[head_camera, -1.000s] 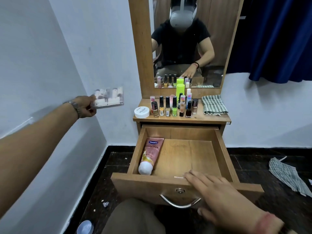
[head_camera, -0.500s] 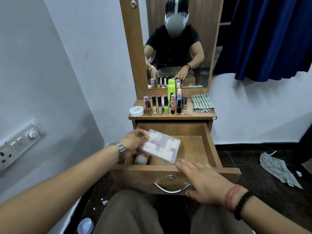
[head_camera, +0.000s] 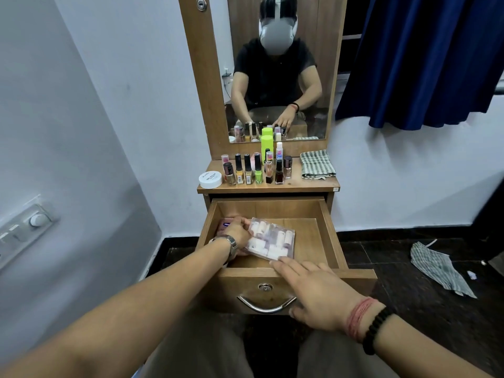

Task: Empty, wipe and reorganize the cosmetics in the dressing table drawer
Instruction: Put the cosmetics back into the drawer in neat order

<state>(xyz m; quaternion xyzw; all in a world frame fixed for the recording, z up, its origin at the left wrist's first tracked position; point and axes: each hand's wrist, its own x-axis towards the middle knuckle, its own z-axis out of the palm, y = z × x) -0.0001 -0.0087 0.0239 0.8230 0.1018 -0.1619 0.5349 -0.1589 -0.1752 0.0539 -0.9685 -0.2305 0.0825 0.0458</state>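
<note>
The wooden drawer of the dressing table stands pulled out. My left hand grips the left edge of a clear plastic case of small white tubes and holds it low inside the drawer, near the bottom. A pink tube lies along the drawer's left side, mostly hidden by that hand. My right hand rests flat with straight fingers on the drawer's front edge, just above the metal handle. Several nail polish bottles, a green bottle and a white jar stand on the table top.
A folded checked cloth lies at the right of the table top, below the mirror. Another checked cloth lies on the dark floor to the right. A switch panel is on the left wall; a blue curtain hangs right.
My left hand brought the clear case from out by the left wall down into the drawer. My right hand stayed on the drawer's front edge.
</note>
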